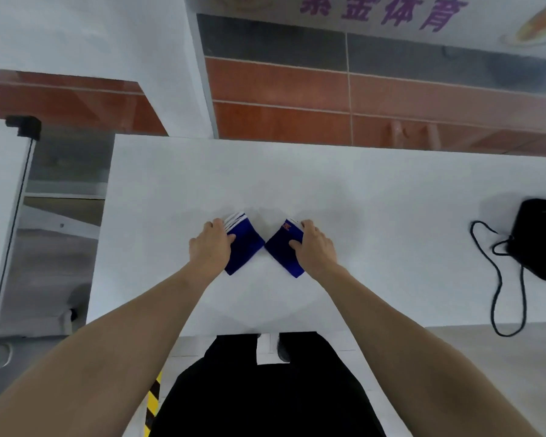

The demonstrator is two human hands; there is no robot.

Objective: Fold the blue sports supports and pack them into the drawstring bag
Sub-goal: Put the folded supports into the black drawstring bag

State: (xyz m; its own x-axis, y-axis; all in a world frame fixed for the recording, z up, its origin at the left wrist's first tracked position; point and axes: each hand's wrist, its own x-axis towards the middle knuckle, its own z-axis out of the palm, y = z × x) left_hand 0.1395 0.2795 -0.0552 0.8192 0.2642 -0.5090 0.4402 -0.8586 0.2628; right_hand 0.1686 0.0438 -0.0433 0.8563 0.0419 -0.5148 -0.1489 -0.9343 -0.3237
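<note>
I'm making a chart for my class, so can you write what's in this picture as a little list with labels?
surface: white flat table
left item: blue fabric sports support with white stripes at its far end, lying on the table
right item: blue fabric sports support with a red mark, lying on the table
how they lie: angled apart, near corners almost meeting
left hand: resting on the left support
right hand: resting on the right support
bag: black drawstring bag, far right on the table, not yet packed
cord: black cord trailing towards the near edge

Two blue supports (245, 246) (282, 247), apparently folded, corners nearly touching; black drawstring bag (539, 241) far right.
</note>
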